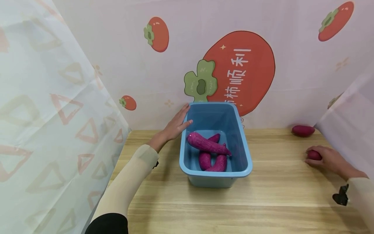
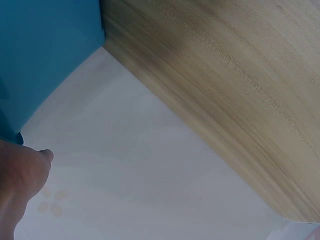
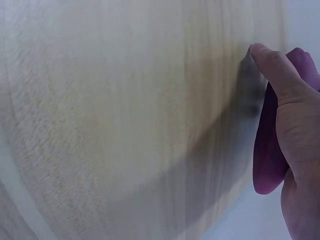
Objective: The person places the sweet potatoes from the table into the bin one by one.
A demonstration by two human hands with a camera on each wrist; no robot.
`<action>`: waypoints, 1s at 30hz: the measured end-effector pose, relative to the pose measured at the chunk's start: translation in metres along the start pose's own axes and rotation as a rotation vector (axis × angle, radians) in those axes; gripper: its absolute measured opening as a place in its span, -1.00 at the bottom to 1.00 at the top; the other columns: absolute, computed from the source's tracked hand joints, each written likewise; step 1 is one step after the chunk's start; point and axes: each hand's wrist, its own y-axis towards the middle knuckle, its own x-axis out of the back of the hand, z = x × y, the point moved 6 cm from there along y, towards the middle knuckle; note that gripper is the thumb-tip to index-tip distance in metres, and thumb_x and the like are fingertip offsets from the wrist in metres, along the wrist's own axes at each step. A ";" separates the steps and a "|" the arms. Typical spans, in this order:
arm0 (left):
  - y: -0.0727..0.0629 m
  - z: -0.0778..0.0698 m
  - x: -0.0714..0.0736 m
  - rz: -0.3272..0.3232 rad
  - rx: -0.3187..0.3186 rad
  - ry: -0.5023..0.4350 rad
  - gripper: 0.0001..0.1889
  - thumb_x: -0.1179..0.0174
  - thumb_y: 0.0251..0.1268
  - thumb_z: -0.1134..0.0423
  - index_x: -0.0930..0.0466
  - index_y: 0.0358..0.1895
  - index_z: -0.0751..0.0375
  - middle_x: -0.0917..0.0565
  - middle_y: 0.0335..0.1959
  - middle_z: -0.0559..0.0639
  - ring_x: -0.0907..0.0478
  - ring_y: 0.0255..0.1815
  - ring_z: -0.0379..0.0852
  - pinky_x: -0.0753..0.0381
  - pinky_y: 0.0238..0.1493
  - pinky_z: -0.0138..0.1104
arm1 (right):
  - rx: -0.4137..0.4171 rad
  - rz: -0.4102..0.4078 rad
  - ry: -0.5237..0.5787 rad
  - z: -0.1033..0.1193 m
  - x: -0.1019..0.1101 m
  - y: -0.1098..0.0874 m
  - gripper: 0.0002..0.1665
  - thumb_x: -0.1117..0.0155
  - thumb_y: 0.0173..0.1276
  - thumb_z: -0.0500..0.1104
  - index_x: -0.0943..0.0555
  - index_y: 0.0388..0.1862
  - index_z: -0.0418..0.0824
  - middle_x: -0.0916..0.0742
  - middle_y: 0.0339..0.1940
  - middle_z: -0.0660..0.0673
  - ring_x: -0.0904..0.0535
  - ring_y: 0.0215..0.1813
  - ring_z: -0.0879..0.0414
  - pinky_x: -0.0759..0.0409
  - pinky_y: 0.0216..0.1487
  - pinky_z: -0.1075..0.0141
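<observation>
A blue plastic tub (image 1: 242, 143) stands mid-table with several purple sweet potatoes (image 1: 207, 145) heaped in its near half. My left hand (image 1: 175, 126) rests on the tub's left rim near the far corner, fingers extended and thumb over the edge. Its wrist view catches only part of that hand (image 2: 22, 172) beside the tub's blue wall (image 2: 45, 55). At the table's right side, my right hand (image 1: 329, 158) grips another sweet potato (image 1: 314, 155), seen more fully in the right wrist view (image 3: 270, 145). Just behind it lies one more sweet potato (image 1: 303, 130), next to the back wall.
The wooden table (image 1: 280, 191) meets a fabric backdrop (image 1: 163, 74) printed with persimmons at the back. Fabric sheets also hang on the left (image 1: 58, 113) and right (image 1: 350, 123), the right one close beside my right hand.
</observation>
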 end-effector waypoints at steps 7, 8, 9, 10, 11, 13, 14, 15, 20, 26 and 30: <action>0.000 -0.001 0.001 -0.002 0.004 -0.004 -0.17 0.15 0.66 -0.11 0.17 0.74 0.27 0.21 0.80 0.07 0.25 0.79 -0.02 0.15 0.72 0.02 | -0.045 0.053 0.030 0.000 0.003 0.004 -0.58 -0.76 0.05 -0.14 -0.69 -0.19 -0.17 -0.68 -0.33 0.07 -0.39 -0.38 0.48 -0.47 -0.43 0.35; 0.000 -0.001 0.001 -0.002 0.004 -0.006 -0.17 0.15 0.66 -0.11 0.17 0.74 0.27 0.21 0.80 0.07 0.25 0.79 -0.02 0.15 0.72 0.02 | -0.045 0.057 0.026 0.000 0.004 0.005 -0.58 -0.76 0.05 -0.15 -0.69 -0.20 -0.16 -0.67 -0.34 0.08 -0.39 -0.38 0.48 -0.47 -0.43 0.36; -0.001 -0.001 0.001 -0.003 0.004 -0.008 -0.18 0.15 0.66 -0.10 0.17 0.74 0.27 0.21 0.80 0.07 0.25 0.79 -0.02 0.15 0.72 0.03 | -0.044 0.058 0.022 0.001 0.005 0.005 -0.59 -0.76 0.04 -0.16 -0.68 -0.21 -0.16 -0.67 -0.35 0.10 -0.39 -0.39 0.48 -0.47 -0.42 0.36; -0.001 -0.001 0.001 -0.004 0.002 -0.009 -0.18 0.15 0.67 -0.10 0.17 0.74 0.28 0.21 0.80 0.07 0.25 0.79 -0.02 0.15 0.72 0.03 | -0.038 0.056 0.016 0.003 0.006 0.006 -0.59 -0.75 0.04 -0.17 -0.68 -0.22 -0.15 -0.67 -0.35 0.11 -0.38 -0.39 0.48 -0.47 -0.42 0.36; -0.001 0.000 0.001 -0.005 0.002 -0.011 -0.18 0.15 0.67 -0.10 0.17 0.74 0.28 0.21 0.80 0.07 0.25 0.79 -0.01 0.15 0.72 0.03 | -0.033 0.053 0.009 0.004 0.008 0.007 -0.60 -0.75 0.03 -0.18 -0.68 -0.22 -0.14 -0.66 -0.36 0.12 -0.38 -0.39 0.48 -0.46 -0.41 0.36; -0.001 0.000 0.000 -0.006 0.002 -0.011 -0.18 0.15 0.67 -0.09 0.17 0.74 0.28 0.21 0.80 0.07 0.25 0.79 -0.01 0.14 0.72 0.03 | -0.020 0.047 -0.005 0.007 0.010 0.010 -0.60 -0.74 0.03 -0.19 -0.67 -0.23 -0.12 -0.65 -0.38 0.14 -0.37 -0.39 0.47 -0.45 -0.40 0.36; -0.001 0.000 0.000 -0.006 0.003 -0.009 -0.18 0.15 0.67 -0.09 0.17 0.74 0.28 0.21 0.80 0.07 0.25 0.79 -0.01 0.14 0.72 0.03 | -0.013 0.044 -0.012 0.008 0.011 0.011 -0.60 -0.74 0.02 -0.19 -0.67 -0.24 -0.12 -0.64 -0.39 0.15 -0.36 -0.39 0.46 -0.44 -0.40 0.36; -0.001 0.001 0.000 -0.006 0.003 -0.008 -0.18 0.15 0.67 -0.10 0.18 0.74 0.27 0.21 0.80 0.06 0.25 0.79 -0.02 0.14 0.72 0.03 | -0.006 0.042 -0.018 0.010 0.012 0.013 -0.60 -0.75 0.02 -0.20 -0.67 -0.24 -0.12 -0.63 -0.40 0.17 -0.35 -0.40 0.46 -0.43 -0.40 0.36; 0.000 0.002 0.000 -0.008 -0.002 -0.001 -0.17 0.16 0.66 -0.12 0.18 0.75 0.26 0.21 0.80 0.07 0.25 0.79 -0.01 0.15 0.72 0.02 | 0.020 0.038 -0.023 0.016 0.018 0.018 -0.58 -0.75 0.00 -0.20 -0.66 -0.25 -0.09 -0.55 -0.45 0.22 -0.32 -0.42 0.45 -0.38 -0.41 0.35; 0.000 0.002 -0.001 -0.010 0.002 0.000 -0.17 0.16 0.66 -0.12 0.19 0.75 0.26 0.22 0.80 0.05 0.25 0.79 -0.01 0.14 0.72 0.02 | 0.019 0.044 -0.027 0.017 0.018 0.020 -0.58 -0.75 0.01 -0.20 -0.65 -0.26 -0.08 -0.52 -0.48 0.24 -0.31 -0.43 0.45 -0.35 -0.41 0.36; 0.000 0.001 -0.001 -0.012 0.000 -0.003 -0.17 0.16 0.67 -0.13 0.18 0.75 0.26 0.22 0.80 0.05 0.25 0.79 -0.01 0.14 0.72 0.04 | 0.003 0.067 -0.030 0.019 0.020 0.021 -0.57 -0.74 0.03 -0.19 -0.64 -0.22 -0.14 -0.53 -0.48 0.20 -0.30 -0.45 0.43 -0.34 -0.42 0.34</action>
